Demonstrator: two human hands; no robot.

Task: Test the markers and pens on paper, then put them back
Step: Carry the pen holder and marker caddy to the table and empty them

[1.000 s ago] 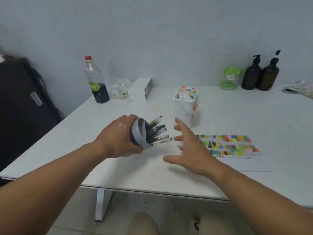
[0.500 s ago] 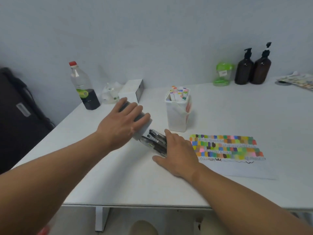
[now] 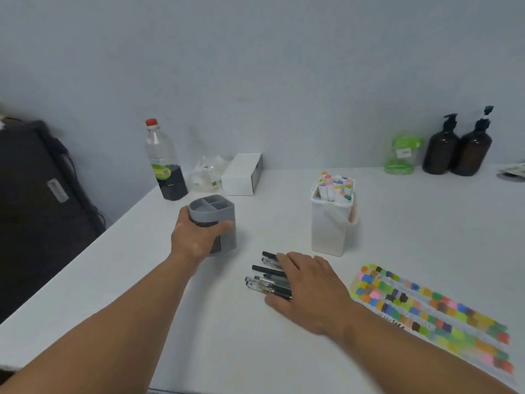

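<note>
My left hand (image 3: 199,240) grips a grey pen holder (image 3: 216,214) with empty compartments, standing upright on the white table (image 3: 142,322). Several black pens (image 3: 265,277) lie in a loose pile on the table to its right. My right hand (image 3: 309,288) rests flat on their right ends with straight fingers, covering part of them. A white tub (image 3: 329,231) filled with coloured markers (image 3: 336,187) stands behind the pens. The sheet of paper (image 3: 431,314) with rows of colour swatches lies to the right of my right hand.
At the back stand a plastic bottle (image 3: 163,163) with dark liquid, a white box (image 3: 241,174), crumpled clear plastic (image 3: 207,174), a green-lidded jar (image 3: 403,155) and two brown pump bottles (image 3: 457,146). A dark bag (image 3: 37,206) sits left of the table.
The holder was tipped and the pens slid out onto the table under my right hand. My left hand has since stood the empty holder upright, a little to the left.
</note>
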